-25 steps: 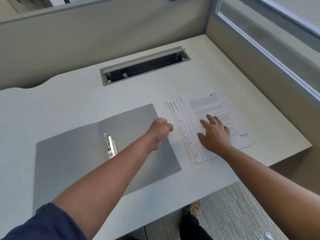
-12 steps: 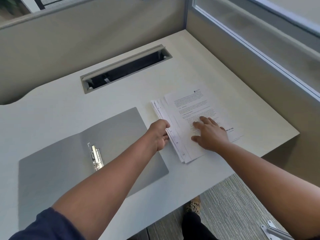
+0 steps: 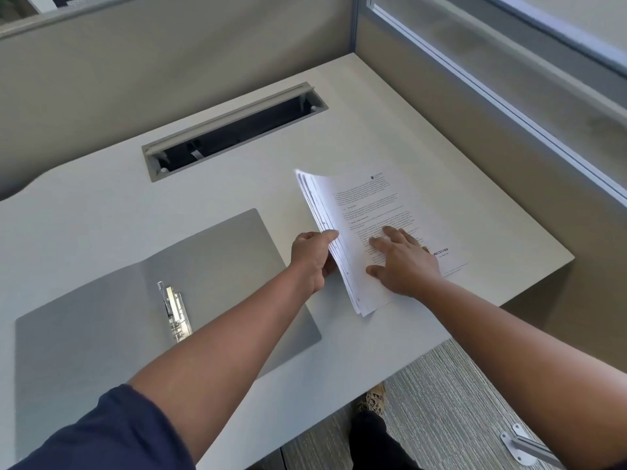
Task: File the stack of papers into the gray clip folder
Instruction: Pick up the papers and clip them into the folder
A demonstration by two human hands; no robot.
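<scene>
A stack of printed white papers (image 3: 366, 205) lies on the right half of the desk, its left edge raised off the surface. My left hand (image 3: 314, 257) pinches that raised left edge, thumb on top and fingers underneath. My right hand (image 3: 403, 262) rests flat on the top sheet with fingers spread. The gray clip folder (image 3: 101, 327) lies open and flat to the left of the papers, with its metal clip (image 3: 174, 310) standing along the centre fold. My left forearm crosses over the folder's right half.
A long cable slot (image 3: 234, 130) with a raised grey lid is cut into the white desk (image 3: 101, 205) behind the folder. Beige partition walls close the back and right. The desk's front edge runs diagonally above carpet, a shoe (image 3: 375, 396) and a metal bracket (image 3: 522, 446).
My left hand moved from the folder's right edge to the papers and took hold of their left edge, which has lifted off the desk. My right hand stayed flat on top.
</scene>
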